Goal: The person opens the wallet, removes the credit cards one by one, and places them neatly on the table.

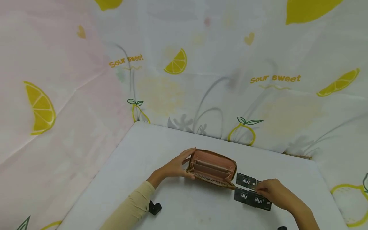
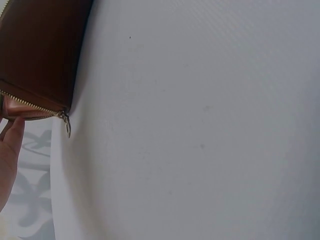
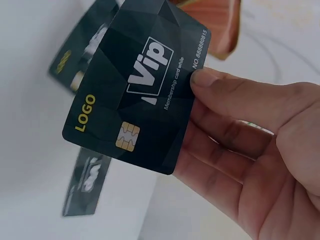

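Note:
A brown zip-around wallet (image 1: pixel 214 167) stands with its pink compartments spread wide on the white table. My left hand (image 1: pixel 178 164) holds its left end, thumb low and fingers at the upper edge. In the left wrist view, the wallet's brown side (image 2: pixel 42 50) and zip pull (image 2: pixel 66 125) show, with part of my hand (image 2: pixel 7 160) at the edge. My right hand (image 1: pixel 273 191) pinches a dark VIP card (image 3: pixel 135 85) by one long edge, thumb on its face. More dark VIP cards (image 1: pixel 245 180) lie right of the wallet; one (image 3: pixel 82 52) is partly behind the held card.
A black object (image 1: pixel 155 208) sits beside my left sleeve, and another (image 1: pixel 282 228) shows at the bottom edge. Behind the white table (image 1: pixel 201 210) hangs a lemon-patterned cloth (image 1: pixel 184 89), which also runs along the left side.

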A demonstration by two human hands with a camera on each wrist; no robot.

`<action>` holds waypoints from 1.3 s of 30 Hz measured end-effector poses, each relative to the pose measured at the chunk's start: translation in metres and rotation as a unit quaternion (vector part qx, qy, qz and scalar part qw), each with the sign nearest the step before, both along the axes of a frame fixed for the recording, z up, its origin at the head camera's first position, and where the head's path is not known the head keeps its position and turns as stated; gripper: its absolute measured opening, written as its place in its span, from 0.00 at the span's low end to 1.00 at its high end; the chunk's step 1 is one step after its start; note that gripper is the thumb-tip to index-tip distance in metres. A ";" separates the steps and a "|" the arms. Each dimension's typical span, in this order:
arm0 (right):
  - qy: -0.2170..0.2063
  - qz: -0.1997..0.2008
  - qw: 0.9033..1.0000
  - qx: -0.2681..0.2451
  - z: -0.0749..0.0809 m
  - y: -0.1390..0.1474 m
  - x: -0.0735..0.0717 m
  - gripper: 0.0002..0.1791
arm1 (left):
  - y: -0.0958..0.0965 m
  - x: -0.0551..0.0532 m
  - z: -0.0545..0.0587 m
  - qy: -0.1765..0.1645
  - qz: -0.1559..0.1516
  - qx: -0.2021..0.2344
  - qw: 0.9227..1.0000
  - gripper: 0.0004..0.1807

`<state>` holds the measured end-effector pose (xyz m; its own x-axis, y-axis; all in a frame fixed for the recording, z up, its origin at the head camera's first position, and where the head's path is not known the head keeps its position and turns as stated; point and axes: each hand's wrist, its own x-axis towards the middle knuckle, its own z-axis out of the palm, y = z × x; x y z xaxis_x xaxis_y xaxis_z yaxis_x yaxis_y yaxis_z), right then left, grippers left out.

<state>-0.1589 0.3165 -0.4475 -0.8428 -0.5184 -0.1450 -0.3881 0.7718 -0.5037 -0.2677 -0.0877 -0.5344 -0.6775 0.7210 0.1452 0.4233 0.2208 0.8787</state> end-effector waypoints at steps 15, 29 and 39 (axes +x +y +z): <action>-0.053 -0.073 0.994 0.056 -0.027 0.035 -0.003 0.04 | 0.001 0.003 -0.001 0.025 -0.005 0.009 1.000 0.65; -0.044 -0.132 0.985 0.103 -0.051 0.036 -0.002 0.02 | 0.001 0.001 0.001 0.042 -0.005 -0.029 0.999 0.64; 0.001 -0.147 0.982 0.120 -0.059 0.032 0.002 0.05 | 0.001 0.000 0.001 0.034 -0.002 -0.036 0.999 0.64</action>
<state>-0.1571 0.3483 -0.5066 -0.9513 -0.2046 -0.2305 -0.1324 0.9466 -0.2938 -0.2679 -0.0867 -0.5331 -0.6645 0.7343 0.1384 0.4827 0.2804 0.8297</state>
